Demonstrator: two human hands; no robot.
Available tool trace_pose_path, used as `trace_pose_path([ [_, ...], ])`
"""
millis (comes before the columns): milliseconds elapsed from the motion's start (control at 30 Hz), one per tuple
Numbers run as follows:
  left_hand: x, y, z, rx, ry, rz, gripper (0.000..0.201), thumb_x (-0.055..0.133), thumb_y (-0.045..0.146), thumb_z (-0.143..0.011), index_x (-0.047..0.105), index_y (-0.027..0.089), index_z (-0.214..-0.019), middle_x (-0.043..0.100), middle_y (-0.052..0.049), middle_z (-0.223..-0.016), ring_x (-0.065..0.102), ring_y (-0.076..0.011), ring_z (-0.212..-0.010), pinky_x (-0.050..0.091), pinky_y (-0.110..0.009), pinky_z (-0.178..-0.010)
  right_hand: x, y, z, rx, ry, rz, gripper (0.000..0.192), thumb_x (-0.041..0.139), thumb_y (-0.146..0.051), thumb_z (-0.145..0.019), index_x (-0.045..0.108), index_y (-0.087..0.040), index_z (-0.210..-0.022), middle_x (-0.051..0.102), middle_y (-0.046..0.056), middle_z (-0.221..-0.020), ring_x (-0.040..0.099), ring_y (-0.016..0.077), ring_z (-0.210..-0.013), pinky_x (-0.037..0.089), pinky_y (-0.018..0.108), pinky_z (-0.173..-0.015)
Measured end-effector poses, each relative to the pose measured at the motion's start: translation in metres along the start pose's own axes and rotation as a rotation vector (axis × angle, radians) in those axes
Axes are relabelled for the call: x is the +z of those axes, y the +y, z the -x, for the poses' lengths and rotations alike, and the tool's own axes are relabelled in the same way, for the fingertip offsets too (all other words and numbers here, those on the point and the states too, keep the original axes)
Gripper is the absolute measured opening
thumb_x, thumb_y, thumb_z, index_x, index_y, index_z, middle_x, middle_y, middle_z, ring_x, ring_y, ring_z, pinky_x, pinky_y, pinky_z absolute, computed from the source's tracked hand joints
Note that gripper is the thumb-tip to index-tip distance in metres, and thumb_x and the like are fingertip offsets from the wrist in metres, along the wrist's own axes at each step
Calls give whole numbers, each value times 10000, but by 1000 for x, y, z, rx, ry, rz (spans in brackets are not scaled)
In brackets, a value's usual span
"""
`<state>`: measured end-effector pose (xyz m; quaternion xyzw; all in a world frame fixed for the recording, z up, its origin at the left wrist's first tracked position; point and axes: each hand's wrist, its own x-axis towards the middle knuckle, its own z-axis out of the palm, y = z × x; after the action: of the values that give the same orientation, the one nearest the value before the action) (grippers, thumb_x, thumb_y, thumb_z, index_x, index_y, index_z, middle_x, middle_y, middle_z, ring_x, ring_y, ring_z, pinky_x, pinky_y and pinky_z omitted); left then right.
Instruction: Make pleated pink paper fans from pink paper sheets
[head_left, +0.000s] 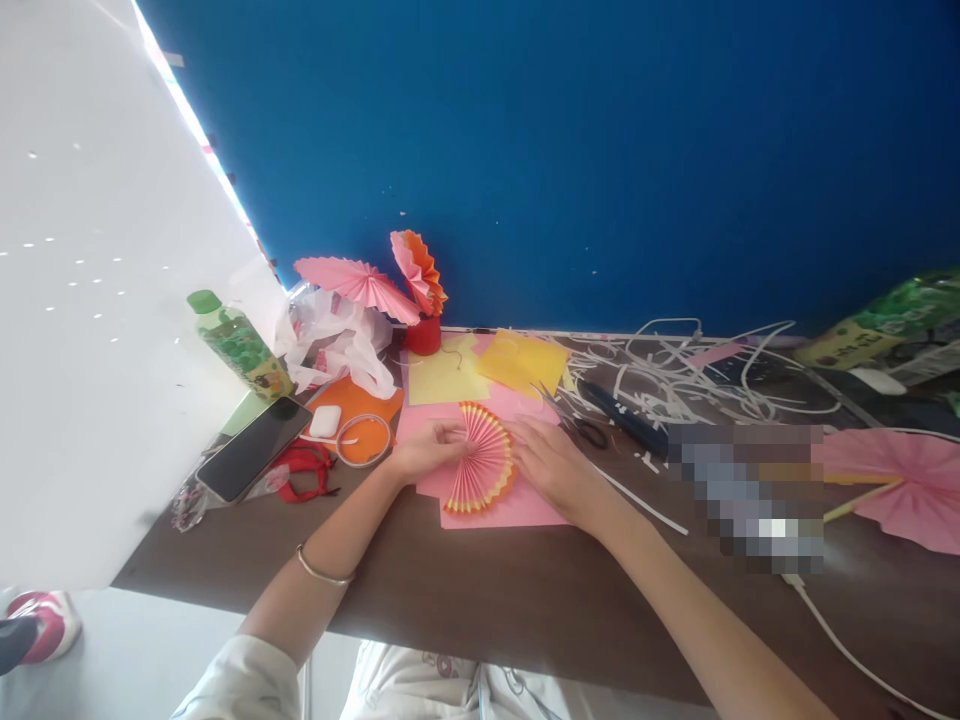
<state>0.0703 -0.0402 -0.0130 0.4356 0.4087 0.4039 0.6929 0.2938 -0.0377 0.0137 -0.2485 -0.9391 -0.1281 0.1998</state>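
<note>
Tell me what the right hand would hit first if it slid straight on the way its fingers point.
The right hand points left and slightly away, fingers at the edge of the pleated paper fan. Going on, it would press into that fan first, then meet the left hand holding the fan's other side.

My left hand [429,450] pinches with curled fingertips; my right hand [551,462] lies flat, palm down, just beside it.

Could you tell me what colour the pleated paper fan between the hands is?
Pink with a yellow-orange edge, the paper fan; head view.
</note>
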Motion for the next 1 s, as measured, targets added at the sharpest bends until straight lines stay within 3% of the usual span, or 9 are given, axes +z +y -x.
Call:
trace_pose_path([
  [167, 2, 2, 0, 7, 35, 40, 306, 756, 283, -602, 602, 141, -824, 635, -2, -681, 613, -107, -670, 469, -230, -663, 4, 8, -1, 33, 76, 47, 287, 369, -82, -873, 584, -109, -1062, 580, 146, -1157, 445, 252, -1168, 395, 431, -967],
  [267, 3, 2, -1, 12, 64, 130, 282, 763, 284, -591, 582, 125, -737, 601, 10, -616, 619, -120, -652, 494, -293, -721, 11, 16, -5, 140, 96, 4, 233, 379, -130, -880, 605, -139, -935, 582, 147, -1135, 435, 274, -1173, 351, 486, -977],
  [367, 3, 2, -2, 51, 90, 225, 262, 752, 289, -614, 581, 106, -691, 613, -19, -635, 638, -149, -707, 494, -343, -805, 17, 19, -11, 435, 225, -171, 197, 393, -237, -884, 576, -174, -847, 546, 147, -1172, 403, 292, -1196, 306, 530, -987],
  [433, 5, 2, -2, 86, 120, 289, 258, 749, 271, -626, 593, 101, -742, 635, -38, -700, 643, -161, -758, 491, -352, -832, 20, 15, -16, 710, 319, -401, 203, 416, -330, -871, 541, -185, -937, 517, 148, -1201, 424, 285, -1181, 333, 522, -971],
  [500, 7, 3, -1, 112, 143, 335, 269, 751, 258, -628, 594, 99, -778, 646, -48, -750, 646, -172, -781, 491, -369, -840, 20, 6, -21, 944, 306, -731, 330, 481, -421, -827, 487, -200, -1072, 533, 137, -1186, 495, 269, -1121, 408, 478, -920],
  [567, 9, 3, 0, 123, 145, 354, 274, 752, 256, -627, 592, 99, -785, 653, -53, -774, 651, -184, -784, 489, -391, -846, 18, -5, -25, 1054, 210, -1055, 457, 571, -459, -762, 461, -215, -1132, 588, 112, -1119, 567, 249, -1033, 467, 418, -859],
  [633, 11, 3, 0, 129, 146, 361, 268, 750, 255, -629, 593, 104, -784, 661, -53, -791, 656, -188, -783, 483, -408, -857, 15, -13, -27, 1053, 143, -1262, 467, 636, -446, -714, 507, -206, -1093, 627, 97, -1060, 597, 240, -985, 481, 381, -844],
  [700, 12, 3, 0, 130, 156, 376, 254, 750, 251, -630, 595, 110, -773, 667, -50, -799, 660, -186, -778, 476, -419, -870, 13, -18, -29, 1025, 157, -1355, 409, 658, -425, -701, 564, -184, -1018, 646, 95, -1035, 605, 238, -971, 477, 369, -851],
  [1000, 24, 0, 1, 184, 280, 553, 202, 750, 222, -632, 597, 115, -708, 678, -41, -779, 654, -160, -810, 457, -366, -924, 24, -29, -27, 1091, 409, -1372, 316, 677, -389, -688, 588, -174, -902, 670, 66, -912, 626, 215, -868, 494, 361, -799],
])
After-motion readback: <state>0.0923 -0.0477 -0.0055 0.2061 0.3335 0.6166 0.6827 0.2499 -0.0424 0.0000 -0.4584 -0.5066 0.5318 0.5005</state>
